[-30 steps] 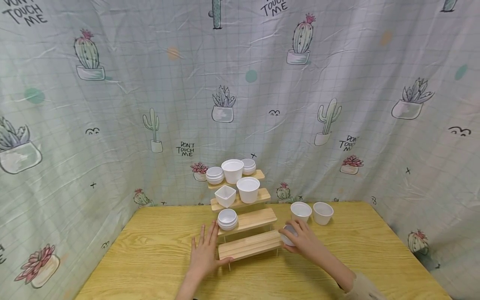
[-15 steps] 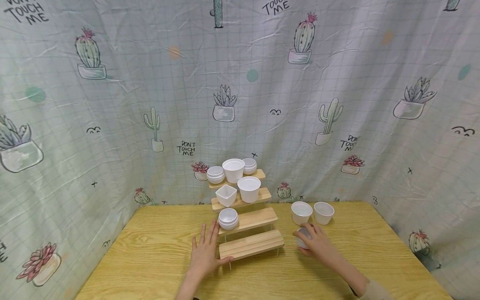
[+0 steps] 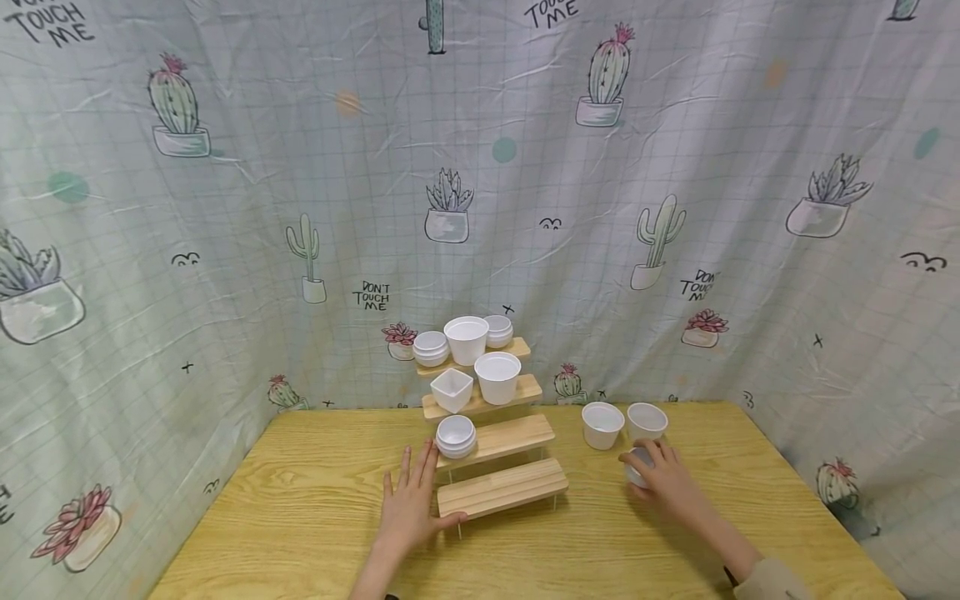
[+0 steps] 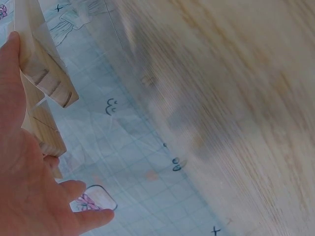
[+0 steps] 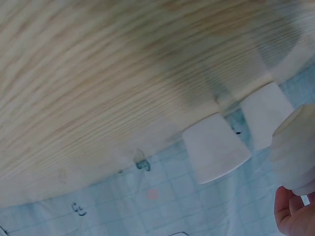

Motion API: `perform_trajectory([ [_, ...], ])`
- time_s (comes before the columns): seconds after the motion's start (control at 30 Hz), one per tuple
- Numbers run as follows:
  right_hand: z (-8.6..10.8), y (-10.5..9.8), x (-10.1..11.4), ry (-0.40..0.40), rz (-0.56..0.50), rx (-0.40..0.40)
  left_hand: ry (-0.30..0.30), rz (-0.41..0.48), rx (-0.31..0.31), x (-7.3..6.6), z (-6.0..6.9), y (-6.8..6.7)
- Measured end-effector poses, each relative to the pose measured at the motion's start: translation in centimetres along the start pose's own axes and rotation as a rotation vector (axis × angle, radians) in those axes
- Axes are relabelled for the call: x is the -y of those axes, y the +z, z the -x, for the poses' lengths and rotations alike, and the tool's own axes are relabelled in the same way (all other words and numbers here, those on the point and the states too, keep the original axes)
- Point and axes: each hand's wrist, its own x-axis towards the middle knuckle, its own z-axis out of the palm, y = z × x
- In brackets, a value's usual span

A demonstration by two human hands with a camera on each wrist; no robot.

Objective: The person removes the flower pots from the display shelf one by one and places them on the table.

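Note:
A stepped wooden plant stand (image 3: 504, 490) rises in tiers at mid-table. My left hand (image 3: 408, 512) rests against its left side, fingers spread and straight, the thumb at the lowest step. The left wrist view has the thumb by a step's end (image 4: 49, 81). To the right of the stand, my right hand (image 3: 669, 482) grips a small round white flowerpot (image 3: 639, 468), partly covered by the fingers. In the right wrist view that pot (image 5: 295, 152) shows a rounded, ridged side. Just behind it are two tapered white pots, one left (image 3: 602, 427) and one right (image 3: 647, 421).
On the stand's third step sits a round pot (image 3: 456, 437). Higher up are a square pot (image 3: 452, 392), a tall pot (image 3: 498, 379) and several more on the top step. A cactus-print curtain (image 3: 480, 275) hangs behind the wooden table (image 3: 315, 475).
My right hand has carried the round pot rightward, away from the lowest step's right end, to in front of the right tapered pot. The left hand stays in place.

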Motion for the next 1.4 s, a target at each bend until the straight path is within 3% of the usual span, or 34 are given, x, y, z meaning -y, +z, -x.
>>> perform_trajectory([
  [0.63, 1.4, -0.2, -3.6, 0.075, 0.063, -0.016, 0.003, 0.001, -0.007, -0.1, 0.0, -0.2],
  [1.13, 1.8, 0.6, -6.7, 0.067, 0.133, -0.038, -0.003, -0.012, -0.001, 0.1, -0.1, 0.0],
  [1.4, 1.9, 0.7, -8.2, 0.130, 0.127, 0.028, -0.003, -0.012, -0.002, 0.0, -0.1, 0.0],
])
